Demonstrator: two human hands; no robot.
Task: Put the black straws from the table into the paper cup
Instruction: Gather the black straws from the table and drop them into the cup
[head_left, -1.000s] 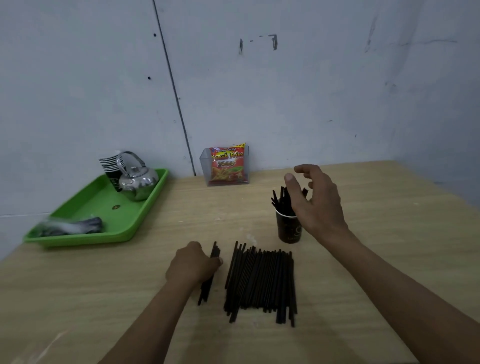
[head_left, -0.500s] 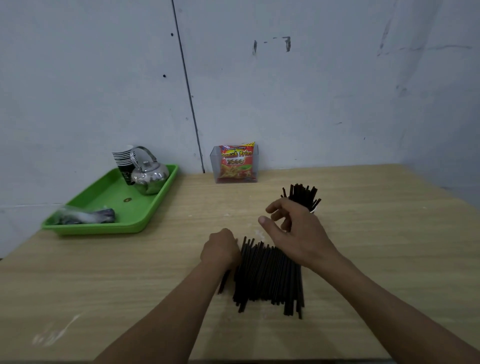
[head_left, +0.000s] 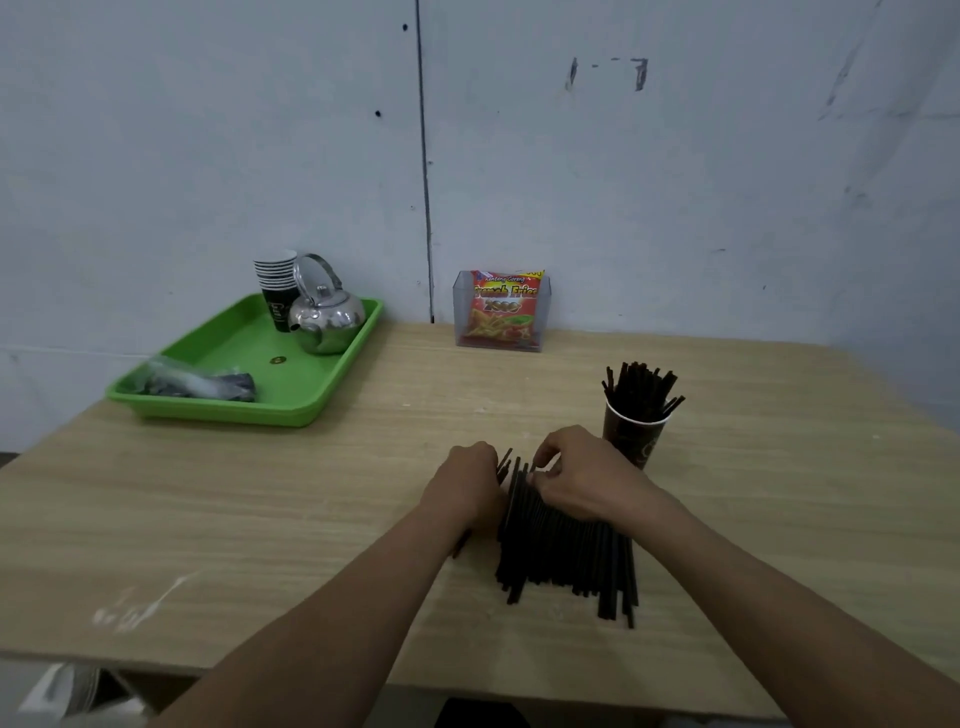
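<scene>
- Straws (head_left: 566, 561) lie in a pile on the near desk (head_left: 260, 519); more stand in the cup (head_left: 636, 435), just far-right of it.
- Left hand (head_left: 470, 483): grip curled round a few straws at the pile's left edge.
- Right hand (head_left: 592, 480): grip narrow, fingertips pinching the pile's far ends.
- Tray (head_left: 291, 414) with kettle (head_left: 327, 317) far left.

Simple drinks-service corner in a bare room. Scuffed grey wall (head_left: 675, 182); wooden bench (head_left: 260, 519); green tray (head_left: 291, 413) bearing a steel kettle (head_left: 327, 317) and stacked paper cups (head_left: 275, 275); snack packet (head_left: 501, 309) in a clear holder (head_left: 461, 312); cup (head_left: 631, 436) holding upright straws (head_left: 641, 387).
</scene>
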